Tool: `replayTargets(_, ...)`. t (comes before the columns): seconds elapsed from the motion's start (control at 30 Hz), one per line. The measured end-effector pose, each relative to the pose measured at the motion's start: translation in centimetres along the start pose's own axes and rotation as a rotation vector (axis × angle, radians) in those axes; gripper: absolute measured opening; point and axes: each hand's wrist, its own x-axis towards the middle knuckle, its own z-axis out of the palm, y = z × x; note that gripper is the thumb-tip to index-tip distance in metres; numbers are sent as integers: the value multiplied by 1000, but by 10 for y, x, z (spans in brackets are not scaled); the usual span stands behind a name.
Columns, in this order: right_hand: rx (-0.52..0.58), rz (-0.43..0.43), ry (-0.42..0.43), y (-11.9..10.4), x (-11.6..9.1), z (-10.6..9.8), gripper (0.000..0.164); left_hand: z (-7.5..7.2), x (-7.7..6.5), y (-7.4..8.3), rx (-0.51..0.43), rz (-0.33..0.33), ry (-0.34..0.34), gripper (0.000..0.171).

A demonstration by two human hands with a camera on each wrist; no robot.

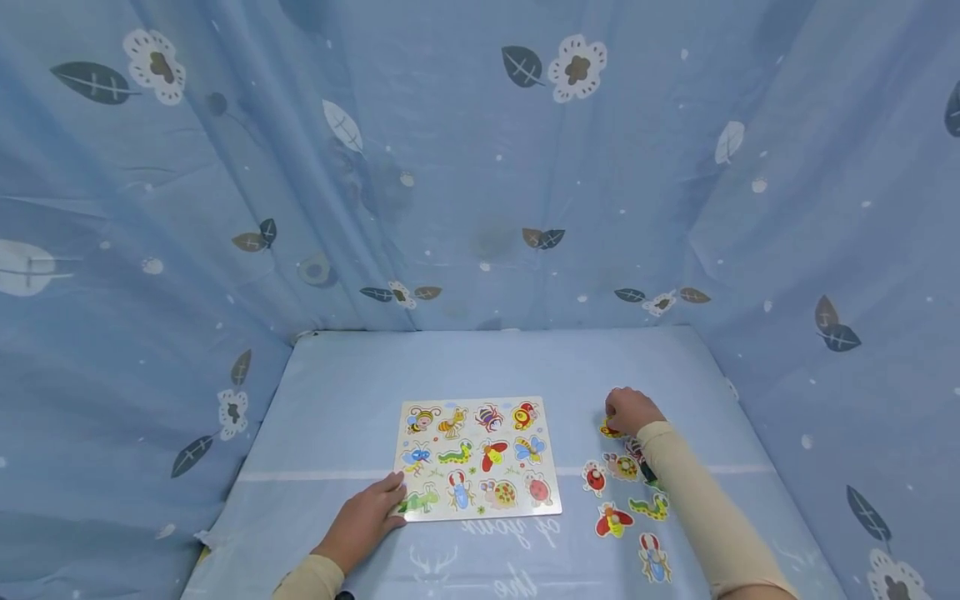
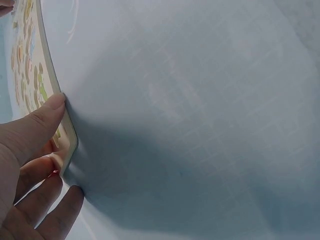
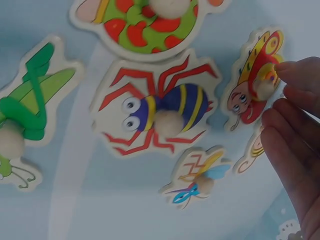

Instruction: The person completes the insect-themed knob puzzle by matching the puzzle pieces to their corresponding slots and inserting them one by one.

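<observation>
A pale puzzle board point(image 1: 477, 458) printed with insect pictures lies in front of me. My left hand point(image 1: 365, 517) holds its near left corner, the thumb point(image 2: 42, 120) lying along one edge and the fingers at the other side of the corner. To the right, my right hand point(image 1: 632, 410) is over a red and yellow butterfly piece point(image 3: 245, 95). Its half-bent fingertips are apart near the round knob; contact is unclear. Close by lie a spider piece point(image 3: 142, 107), a mosquito-like piece point(image 3: 192, 187) and a partly hidden striped piece point(image 3: 250, 155).
Around the right forearm lie a ladybug piece point(image 1: 594, 478), a snail piece point(image 1: 622, 467), a caterpillar piece point(image 1: 649, 507), a red winged insect piece point(image 1: 613, 521) and a stag beetle piece point(image 1: 655, 558). A grasshopper piece point(image 3: 35, 100) is beside the spider. Blue patterned curtains point(image 1: 480, 167) enclose the table.
</observation>
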Motion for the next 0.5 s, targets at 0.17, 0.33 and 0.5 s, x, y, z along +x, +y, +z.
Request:
replayTargets(0.17, 48, -17, 7, 6, -9, -2, 12, -1, 0, -1, -13, -1, 2, 53)
replayTargets(0.33, 64, -14, -2, 8, -10, 4, 10, 1, 0, -1, -23, -16, -10, 55)
replayTargets(0.5, 60, -25, 22, 10, -9, 11, 15, 2, 1, -1, -17, -18, -20, 55)
